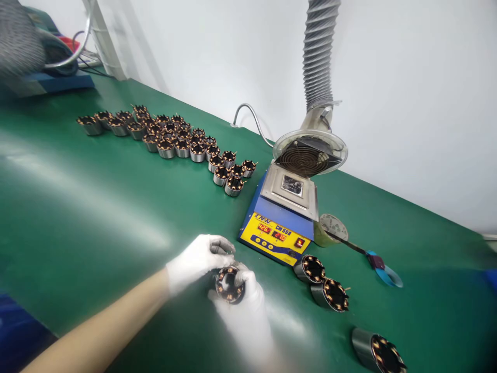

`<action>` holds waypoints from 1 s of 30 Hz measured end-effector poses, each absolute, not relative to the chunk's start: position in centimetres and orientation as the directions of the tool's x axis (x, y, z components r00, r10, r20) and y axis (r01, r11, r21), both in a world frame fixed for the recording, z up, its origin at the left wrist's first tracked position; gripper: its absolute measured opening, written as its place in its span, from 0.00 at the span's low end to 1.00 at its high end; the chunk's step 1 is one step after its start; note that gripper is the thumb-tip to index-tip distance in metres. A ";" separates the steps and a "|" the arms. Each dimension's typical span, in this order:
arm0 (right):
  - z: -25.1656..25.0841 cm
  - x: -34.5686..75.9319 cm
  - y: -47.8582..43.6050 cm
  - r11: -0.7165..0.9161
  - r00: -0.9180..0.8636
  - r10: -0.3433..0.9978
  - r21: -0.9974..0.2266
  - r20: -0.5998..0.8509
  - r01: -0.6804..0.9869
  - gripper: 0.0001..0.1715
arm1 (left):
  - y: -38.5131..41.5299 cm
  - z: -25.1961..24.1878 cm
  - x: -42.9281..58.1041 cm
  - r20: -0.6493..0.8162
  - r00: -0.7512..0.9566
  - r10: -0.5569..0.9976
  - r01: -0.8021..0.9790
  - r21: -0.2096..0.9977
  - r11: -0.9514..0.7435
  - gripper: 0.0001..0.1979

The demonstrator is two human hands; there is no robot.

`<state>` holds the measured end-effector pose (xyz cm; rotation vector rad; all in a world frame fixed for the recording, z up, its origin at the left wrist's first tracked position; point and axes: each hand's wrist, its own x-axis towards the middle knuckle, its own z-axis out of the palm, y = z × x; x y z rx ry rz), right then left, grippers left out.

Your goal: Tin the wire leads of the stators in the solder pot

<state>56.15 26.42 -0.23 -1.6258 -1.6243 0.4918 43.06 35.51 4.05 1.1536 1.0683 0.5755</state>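
unit reads "tmw cm 558", r. disp. 270. r hand fingers grasp stator, thumb atop; l hand fingers bent at its edge, can't tell grip.

I could sweep my left hand over bare bench as far as the cluster of cores. Ahead, the machine blocks me, a hood hanging low over it; three more cores stand to my right.
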 end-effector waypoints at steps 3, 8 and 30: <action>-0.5 56.2 26.3 0.097 0.117 0.964 -0.731 0.237 0.675 0.24 | 35.5 4.4 42.8 -0.336 0.375 0.864 0.160 0.942 0.296 0.14; -0.9 56.4 26.3 0.171 0.090 0.940 -0.683 0.329 0.710 0.23 | 36.0 5.9 41.3 -0.218 0.368 0.904 0.194 0.969 0.155 0.14; 0.1 56.2 26.5 0.154 0.096 0.947 -0.695 0.307 0.703 0.20 | 35.3 3.7 42.6 -0.331 0.515 0.791 0.249 0.940 0.231 0.10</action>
